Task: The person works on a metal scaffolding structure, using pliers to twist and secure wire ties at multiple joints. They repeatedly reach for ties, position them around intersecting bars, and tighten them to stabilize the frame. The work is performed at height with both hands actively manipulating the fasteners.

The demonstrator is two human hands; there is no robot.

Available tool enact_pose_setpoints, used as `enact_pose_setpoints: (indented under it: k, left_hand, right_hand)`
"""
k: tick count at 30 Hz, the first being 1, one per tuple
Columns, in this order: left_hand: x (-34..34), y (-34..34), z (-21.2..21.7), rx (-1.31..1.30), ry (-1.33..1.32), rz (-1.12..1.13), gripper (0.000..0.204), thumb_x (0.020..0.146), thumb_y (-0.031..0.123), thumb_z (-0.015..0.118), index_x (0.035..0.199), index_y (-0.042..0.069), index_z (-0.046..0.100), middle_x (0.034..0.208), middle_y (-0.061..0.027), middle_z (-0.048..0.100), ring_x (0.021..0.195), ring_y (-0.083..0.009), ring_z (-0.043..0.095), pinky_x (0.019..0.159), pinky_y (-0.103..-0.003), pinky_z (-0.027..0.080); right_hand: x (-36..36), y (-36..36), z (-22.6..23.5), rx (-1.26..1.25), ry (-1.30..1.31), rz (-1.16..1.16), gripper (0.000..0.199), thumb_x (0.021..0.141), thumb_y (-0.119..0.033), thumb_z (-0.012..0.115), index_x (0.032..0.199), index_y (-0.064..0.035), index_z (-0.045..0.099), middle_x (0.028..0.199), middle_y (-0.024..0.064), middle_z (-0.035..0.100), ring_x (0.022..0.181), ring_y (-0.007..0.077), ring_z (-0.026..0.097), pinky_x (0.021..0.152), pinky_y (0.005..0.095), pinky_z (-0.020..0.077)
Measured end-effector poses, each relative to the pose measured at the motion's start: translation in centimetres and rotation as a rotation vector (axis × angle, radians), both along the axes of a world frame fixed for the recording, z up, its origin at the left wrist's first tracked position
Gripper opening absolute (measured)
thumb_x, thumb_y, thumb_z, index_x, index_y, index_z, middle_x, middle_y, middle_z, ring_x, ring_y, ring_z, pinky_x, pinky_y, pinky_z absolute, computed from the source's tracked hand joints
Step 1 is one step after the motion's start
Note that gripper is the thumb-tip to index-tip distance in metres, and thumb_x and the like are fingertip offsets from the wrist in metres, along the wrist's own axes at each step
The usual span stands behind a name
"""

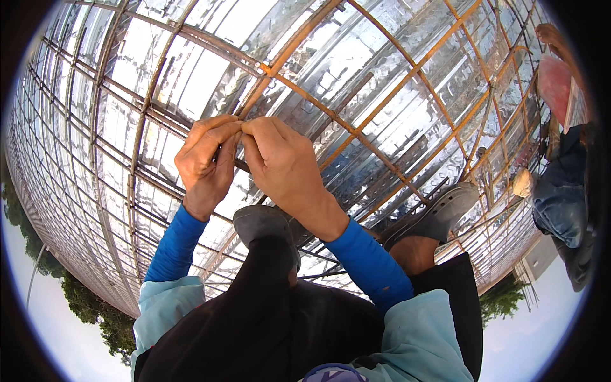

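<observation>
My left hand (pixel 205 158) and my right hand (pixel 284 167) meet with pinched fingertips over the rebar mesh. What they pinch is too small or too hidden to make out. Right beneath the fingertips runs a rusty orange rebar (pixel 301 41), crossed by darker brown bars (pixel 216 47). A bright orange tied crossing (pixel 267 70) lies just beyond my hands. Blue sleeves cover both forearms.
Shiny, ribbed metal decking (pixel 143 38) lies under the mesh. My grey clogs (pixel 259 224) rest on the bars. At the right, another person in blue jeans (pixel 560 207) is close by, near a red object (pixel 554 86). Trees (pixel 92 305) stand past the left edge.
</observation>
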State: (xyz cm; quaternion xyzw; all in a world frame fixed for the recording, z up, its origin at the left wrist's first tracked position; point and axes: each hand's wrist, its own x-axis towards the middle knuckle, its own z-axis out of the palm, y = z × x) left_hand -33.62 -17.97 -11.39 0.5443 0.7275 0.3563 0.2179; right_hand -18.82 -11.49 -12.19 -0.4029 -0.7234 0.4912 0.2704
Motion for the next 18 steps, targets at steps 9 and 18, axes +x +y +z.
enact_pose_setpoints:
  k: [9,18]
  left_hand:
    - [-0.1,-0.1,0.4,-0.024,-0.069,0.014,0.019,0.091,-0.009,0.076,0.108,0.000,0.080,0.111,-0.0149,0.079,0.099,-0.0245,0.076,0.087,-0.032,0.060]
    - [-1.0,-0.9,-0.6,0.030,0.001,0.034,0.021,0.088,-0.009,0.078,0.107,0.000,0.079,0.107,-0.0154,0.080,0.097,-0.0264,0.077,0.089,-0.034,0.059]
  right_hand:
    - [0.8,1.9,0.7,0.195,-0.126,0.256,0.014,0.091,-0.001,0.067,0.103,0.0009,0.060,0.083,0.0137,0.064,0.069,0.0333,0.070,0.058,0.0406,0.0569]
    - [-0.4,2.3,1.2,0.336,-0.231,0.301,0.018,0.086,-0.006,0.072,0.099,0.0042,0.063,0.083,0.0142,0.068,0.074,0.0303,0.076,0.060,0.0411,0.0602]
